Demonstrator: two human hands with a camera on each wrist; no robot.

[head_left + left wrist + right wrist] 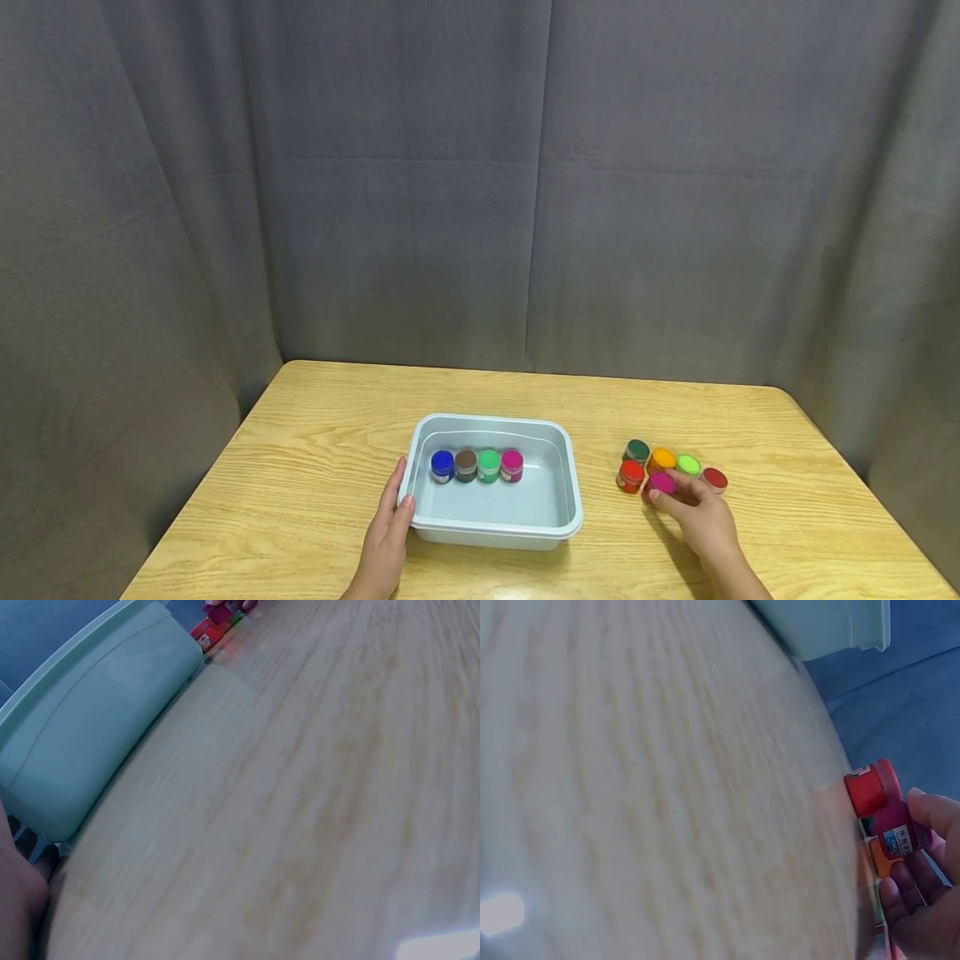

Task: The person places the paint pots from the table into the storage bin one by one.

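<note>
— What's in the container?
— The pale grey tray (495, 530), at the lower middle of the head view, holds four small jars in a row toward its upper left: a blue jar (442, 467), a brown jar (466, 467), a green jar (489, 467) and a pink jar (512, 467), all upright.
— And the hands?
— The left hand (386, 533) lies along the tray's left side, fingers fairly straight and touching it. The right hand (705, 518), at the lower right, pinches a magenta jar (662, 482) between thumb and fingers.
— What does that jar look like?
— Short and round, with a magenta top; the right wrist view shows a white-and-blue label (898, 841) on its side. Whether it is off the table I can't tell.
— What's around it?
— A red jar (631, 477) just left, a dark green jar (637, 452) to its upper left, an orange jar (663, 459) above, a lime jar (687, 464) to its upper right, a dark red jar (715, 479) farther right.
— And the setting?
— A light wood-grain table (262, 483) across the lower frame, grey curtains (405, 250) behind and at both sides.
</note>
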